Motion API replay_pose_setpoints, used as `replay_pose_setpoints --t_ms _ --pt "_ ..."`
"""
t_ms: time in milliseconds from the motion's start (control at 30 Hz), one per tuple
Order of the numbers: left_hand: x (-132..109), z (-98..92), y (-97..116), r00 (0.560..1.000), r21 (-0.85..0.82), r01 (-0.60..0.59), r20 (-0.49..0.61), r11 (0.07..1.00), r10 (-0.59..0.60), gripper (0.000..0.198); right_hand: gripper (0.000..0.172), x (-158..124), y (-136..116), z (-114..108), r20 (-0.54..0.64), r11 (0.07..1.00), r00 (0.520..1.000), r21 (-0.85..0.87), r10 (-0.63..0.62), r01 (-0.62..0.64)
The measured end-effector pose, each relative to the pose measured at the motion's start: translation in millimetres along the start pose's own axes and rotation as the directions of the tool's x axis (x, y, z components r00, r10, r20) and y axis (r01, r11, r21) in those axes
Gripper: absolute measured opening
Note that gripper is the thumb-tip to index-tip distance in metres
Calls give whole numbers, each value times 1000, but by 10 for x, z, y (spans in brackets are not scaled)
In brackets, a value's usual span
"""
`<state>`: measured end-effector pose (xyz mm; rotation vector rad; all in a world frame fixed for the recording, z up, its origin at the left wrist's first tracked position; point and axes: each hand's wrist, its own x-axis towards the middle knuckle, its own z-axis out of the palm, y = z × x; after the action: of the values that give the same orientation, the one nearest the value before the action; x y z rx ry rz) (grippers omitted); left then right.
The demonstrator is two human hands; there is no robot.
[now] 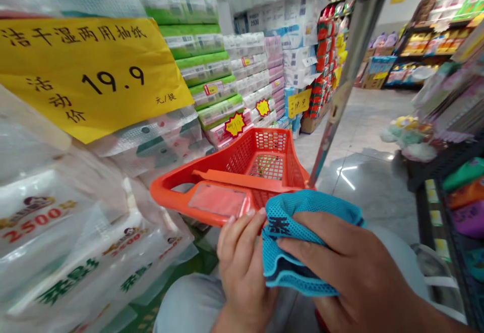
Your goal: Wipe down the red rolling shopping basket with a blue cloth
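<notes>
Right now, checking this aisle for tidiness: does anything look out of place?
The large yellow price sign stands out: it looks creased and hangs at a slant over the plastic-wrapped tissue packs on the left, instead of sitting flat and square, though the wide camera view may exaggerate the tilt.

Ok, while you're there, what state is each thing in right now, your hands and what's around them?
Left hand: holding the cloth's edge, fingers up.
Right hand: clasped over the cloth.
Blue mesh cloth: bunched between both hands.
Orange plastic shopping basket: upright, handle lying down.
Yellow price sign: hanging, creased.
Green-banded tissue packs: stacked, plastic-wrapped.
</notes>
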<state>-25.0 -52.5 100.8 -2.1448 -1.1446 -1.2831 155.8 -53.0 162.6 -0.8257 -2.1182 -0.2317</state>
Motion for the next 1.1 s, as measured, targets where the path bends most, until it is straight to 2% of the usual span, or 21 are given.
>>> replay_pose_setpoints --t_ms 67,133,200,333,433,533,700,800,933,1033,1100 --pt "61 41 95 999 -22 -40 8 999 41 34 32 -22 72 -58 -7 998 1000 -60 16 -17" --pt "124 9 54 996 0 -68 63 998 68 32 31 -87 181 -123 -8 990 997 -125 72 -73" --pt "173 -84 -125 991 62 -71 113 996 64 37 30 -173 304 -191 -8 973 992 -196 123 -122" --pt "223 -262 -619 983 202 -95 172 975 61 63 23 -276 419 -221 -82 890 971 -389 225 -239" --pt "240 -273 -791 980 234 -105 189 967 61 66 32 -257 371 -125 -93 890 971 -390 218 -237" --pt "248 -227 -754 983 220 -83 180 972 43 62 40 -223 398 -51 -83 925 980 -326 179 -196" --pt "279 -138 -570 989 189 -53 143 981 26 55 33 -163 511 1 -141 889 957 -356 252 -287" --pt "319 -62 -418 994 179 -27 105 983 8 53 37 -57 355 143 -148 906 961 -328 232 -269" --pt "331 11 -177 995 174 5 93 985 -22 48 32 39 164 285 -147 961 979 -219 141 -171" --pt "295 -18 -134 993 124 -37 116 992 22 39 33 -75 293 190 -162 980 982 -159 95 -121" --pt "269 -71 -224 989 79 -73 132 994 62 40 34 -226 479 64 -198 976 975 -172 97 -132"
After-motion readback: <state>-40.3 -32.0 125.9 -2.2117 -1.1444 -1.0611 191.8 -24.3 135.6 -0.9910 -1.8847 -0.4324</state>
